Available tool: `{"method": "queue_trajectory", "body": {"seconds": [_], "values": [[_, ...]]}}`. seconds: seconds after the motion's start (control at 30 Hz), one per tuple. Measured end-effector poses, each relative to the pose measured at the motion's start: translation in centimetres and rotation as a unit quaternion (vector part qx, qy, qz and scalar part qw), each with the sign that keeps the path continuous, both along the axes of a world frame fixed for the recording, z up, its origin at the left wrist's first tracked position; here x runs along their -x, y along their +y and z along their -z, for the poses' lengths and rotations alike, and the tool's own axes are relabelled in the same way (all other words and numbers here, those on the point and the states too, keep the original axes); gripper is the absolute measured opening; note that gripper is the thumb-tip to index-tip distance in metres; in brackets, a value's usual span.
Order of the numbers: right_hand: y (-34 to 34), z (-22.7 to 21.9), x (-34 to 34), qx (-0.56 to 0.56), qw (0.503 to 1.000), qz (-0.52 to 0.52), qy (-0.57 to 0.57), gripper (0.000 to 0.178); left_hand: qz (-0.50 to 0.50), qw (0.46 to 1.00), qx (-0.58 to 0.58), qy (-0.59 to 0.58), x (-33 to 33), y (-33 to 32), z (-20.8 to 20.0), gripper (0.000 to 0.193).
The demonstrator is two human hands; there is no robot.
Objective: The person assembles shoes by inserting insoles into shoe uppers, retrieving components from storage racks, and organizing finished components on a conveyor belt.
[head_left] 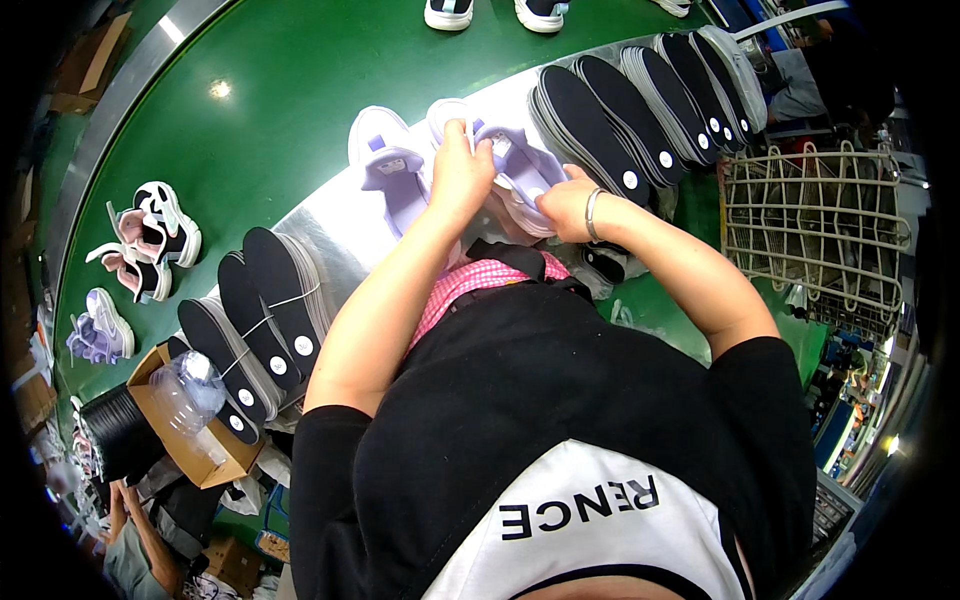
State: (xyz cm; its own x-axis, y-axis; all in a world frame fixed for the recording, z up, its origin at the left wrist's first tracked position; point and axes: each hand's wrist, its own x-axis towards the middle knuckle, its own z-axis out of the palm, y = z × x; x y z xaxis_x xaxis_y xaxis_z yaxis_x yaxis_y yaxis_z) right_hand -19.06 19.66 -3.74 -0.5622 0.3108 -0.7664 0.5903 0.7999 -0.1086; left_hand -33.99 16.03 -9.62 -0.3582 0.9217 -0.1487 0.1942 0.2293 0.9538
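Both my hands are on a lavender and white sneaker (522, 165) over the pale work surface (330, 212). My left hand (462, 178) is closed on its tongue and lace area, with the fingertips partly hidden. At the heel collar, my right hand (568, 206) grips the edge, a metal bracelet (592, 214) on that wrist. The shoe's opening faces up. A second lavender sneaker (398, 180) stands just left of my left hand, its opening also up and nothing holding it.
Stacks of black insoles (590, 125) lie to the right, and more insole stacks (275, 285) to the left. A cardboard box (205, 440) holds a clear plastic bottle (185, 390). Several sneakers (155, 240) rest on the green table (270, 130). A wire basket (815, 235) is at far right.
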Motion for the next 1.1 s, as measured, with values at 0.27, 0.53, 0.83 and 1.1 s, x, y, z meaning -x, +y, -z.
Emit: {"method": "queue_trajectory", "body": {"seconds": [0.27, 0.53, 0.83, 1.1], "values": [[-1.2, 1.3, -1.0, -0.036, 0.995, 0.022, 0.087, 0.021, -0.014, 0.956, -0.208, 0.207, 1.4, -5.2, -5.1, 0.035], [-3.5, 0.4, 5.1, 0.009, 0.996, 0.010, 0.088, 0.022, 0.071, 0.929, 0.166, 0.322, 2.2, -7.2, -4.8, 0.082], [-0.2, -1.1, 7.0, -0.011, 0.827, -0.026, 0.562, 0.035, -0.072, 0.923, 0.084, 0.368, 9.6, -2.8, -2.7, 0.054], [12.3, 5.0, 9.2, -0.164, 0.843, 0.164, 0.486, 0.036, -0.229, 0.877, -0.088, 0.413, 18.4, -0.7, -4.5, 0.042]]}}
